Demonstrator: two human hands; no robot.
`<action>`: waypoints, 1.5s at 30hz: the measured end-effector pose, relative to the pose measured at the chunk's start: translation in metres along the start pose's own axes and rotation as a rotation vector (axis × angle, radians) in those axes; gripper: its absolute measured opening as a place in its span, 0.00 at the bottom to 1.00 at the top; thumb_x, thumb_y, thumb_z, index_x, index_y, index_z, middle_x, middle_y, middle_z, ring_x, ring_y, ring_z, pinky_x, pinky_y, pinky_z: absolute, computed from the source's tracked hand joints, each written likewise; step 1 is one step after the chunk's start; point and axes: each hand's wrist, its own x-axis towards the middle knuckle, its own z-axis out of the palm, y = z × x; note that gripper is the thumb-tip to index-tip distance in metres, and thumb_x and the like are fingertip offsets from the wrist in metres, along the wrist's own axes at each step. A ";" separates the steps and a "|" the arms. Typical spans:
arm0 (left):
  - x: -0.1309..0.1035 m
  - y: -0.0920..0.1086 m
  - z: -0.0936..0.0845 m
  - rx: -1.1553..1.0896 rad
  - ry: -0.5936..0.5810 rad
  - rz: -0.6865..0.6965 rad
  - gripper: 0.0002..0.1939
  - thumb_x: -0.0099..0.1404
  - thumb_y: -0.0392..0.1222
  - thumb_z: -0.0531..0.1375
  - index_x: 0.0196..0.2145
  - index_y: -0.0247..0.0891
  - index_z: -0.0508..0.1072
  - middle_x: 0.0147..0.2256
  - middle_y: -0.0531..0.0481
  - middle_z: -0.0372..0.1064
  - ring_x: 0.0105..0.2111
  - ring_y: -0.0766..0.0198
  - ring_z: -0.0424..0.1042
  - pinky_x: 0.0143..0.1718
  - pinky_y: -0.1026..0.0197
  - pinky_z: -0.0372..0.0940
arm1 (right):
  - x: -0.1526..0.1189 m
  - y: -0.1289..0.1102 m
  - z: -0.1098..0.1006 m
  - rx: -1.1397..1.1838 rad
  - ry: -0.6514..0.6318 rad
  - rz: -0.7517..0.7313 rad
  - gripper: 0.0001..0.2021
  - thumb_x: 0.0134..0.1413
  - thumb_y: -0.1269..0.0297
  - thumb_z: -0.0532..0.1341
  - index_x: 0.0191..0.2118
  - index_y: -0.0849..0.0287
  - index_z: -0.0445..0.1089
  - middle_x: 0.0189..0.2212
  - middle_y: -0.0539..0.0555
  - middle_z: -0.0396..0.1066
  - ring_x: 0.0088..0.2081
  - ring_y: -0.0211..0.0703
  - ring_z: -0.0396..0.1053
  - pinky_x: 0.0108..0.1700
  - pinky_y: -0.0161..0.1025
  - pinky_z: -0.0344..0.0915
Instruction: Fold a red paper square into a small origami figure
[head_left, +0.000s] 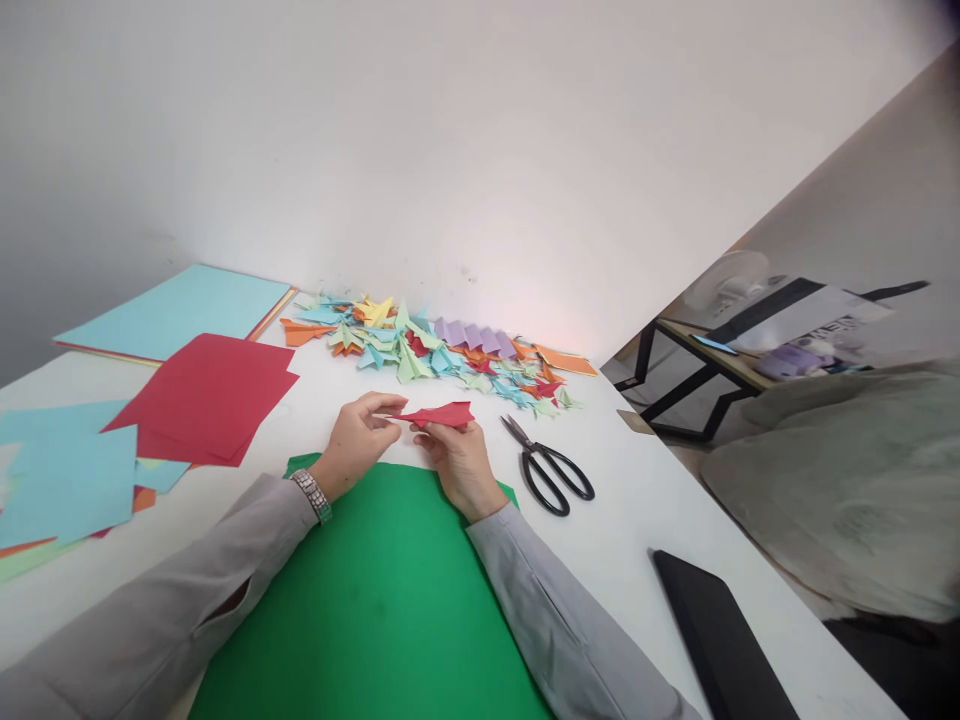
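Note:
Above the far edge of a green sheet, a small folded red paper with a pointed end to the left is held up. My right hand grips it from below, its thumb and fingers pinched on the fold. My left hand, with a metal watch at the wrist, is at the pointed left end, thumb and fingers curled close round the tip. Whether the left fingertips press on the paper is too small to tell.
Many folded paper pieces lie along the wall. Red sheets, light blue sheets and a large blue stack are left. Black-handled scissors and a black tablet-like device lie right.

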 end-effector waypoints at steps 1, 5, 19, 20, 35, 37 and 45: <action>0.000 0.000 0.001 -0.001 -0.027 -0.021 0.16 0.44 0.33 0.63 0.35 0.35 0.77 0.38 0.45 0.74 0.38 0.58 0.72 0.40 0.57 0.67 | 0.000 -0.001 0.000 0.020 -0.029 0.026 0.05 0.34 0.69 0.65 0.24 0.61 0.71 0.20 0.49 0.71 0.24 0.37 0.67 0.26 0.34 0.63; -0.004 0.002 0.005 0.025 -0.092 -0.027 0.12 0.45 0.36 0.65 0.32 0.34 0.76 0.31 0.46 0.74 0.33 0.59 0.72 0.38 0.56 0.67 | -0.002 -0.004 0.001 0.028 -0.127 0.088 0.03 0.35 0.69 0.64 0.22 0.61 0.69 0.14 0.46 0.65 0.17 0.31 0.59 0.21 0.32 0.57; -0.006 0.011 0.004 -0.098 -0.144 -0.078 0.13 0.48 0.47 0.68 0.27 0.35 0.74 0.23 0.50 0.72 0.25 0.63 0.70 0.29 0.61 0.64 | -0.007 -0.012 -0.009 0.127 -0.608 0.339 0.07 0.31 0.68 0.54 0.25 0.58 0.59 0.16 0.43 0.55 0.12 0.27 0.41 0.15 0.30 0.44; -0.006 0.011 0.004 -0.106 -0.145 -0.081 0.13 0.47 0.46 0.68 0.26 0.35 0.73 0.23 0.50 0.72 0.25 0.64 0.70 0.28 0.61 0.64 | -0.007 -0.012 -0.009 0.124 -0.640 0.355 0.07 0.31 0.68 0.53 0.25 0.58 0.59 0.15 0.43 0.56 0.12 0.27 0.41 0.14 0.30 0.45; -0.003 0.007 0.001 -0.205 -0.145 -0.141 0.08 0.49 0.42 0.62 0.20 0.35 0.71 0.17 0.52 0.65 0.21 0.67 0.64 0.27 0.62 0.60 | -0.003 -0.012 -0.015 0.256 -0.608 0.588 0.11 0.31 0.67 0.51 0.28 0.59 0.60 0.13 0.43 0.52 0.12 0.28 0.33 0.13 0.30 0.36; -0.002 0.008 0.001 -0.255 -0.126 -0.157 0.08 0.49 0.42 0.62 0.19 0.35 0.71 0.18 0.52 0.65 0.21 0.67 0.64 0.26 0.62 0.61 | -0.003 -0.012 -0.017 0.274 -0.602 0.616 0.09 0.32 0.66 0.51 0.27 0.59 0.59 0.12 0.42 0.50 0.12 0.28 0.31 0.13 0.29 0.36; -0.005 0.012 0.000 -0.292 -0.182 -0.261 0.15 0.49 0.45 0.66 0.36 0.39 0.77 0.33 0.49 0.72 0.31 0.64 0.69 0.29 0.64 0.63 | -0.003 -0.011 -0.015 0.266 -0.742 0.824 0.10 0.31 0.65 0.51 0.26 0.60 0.59 0.11 0.42 0.48 0.12 0.27 0.29 0.11 0.27 0.33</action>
